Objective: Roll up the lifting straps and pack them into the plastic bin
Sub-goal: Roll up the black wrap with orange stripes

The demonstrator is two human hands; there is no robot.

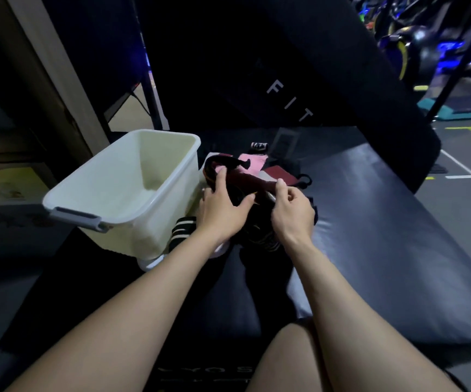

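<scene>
A white plastic bin (110,190) stands tilted on the dark mat (370,222) at my left, and nothing shows inside it. To its right lies a heap of lifting straps: a pink one (252,162), a dark red one (245,181), and black ones with stripes (182,227). My left hand (223,207) grips a dark strap at the heap's left side, thumb spread toward the right. My right hand (292,207) pinches the end of the dark red strap between thumb and fingers. The straps under my hands are partly hidden.
A big black pad (288,103) with white letters leans up behind the heap. A wooden post (45,80) stands at the far left. Gym machines (415,38) and floor markings fill the right background. My bare knee (299,360) sits at the bottom.
</scene>
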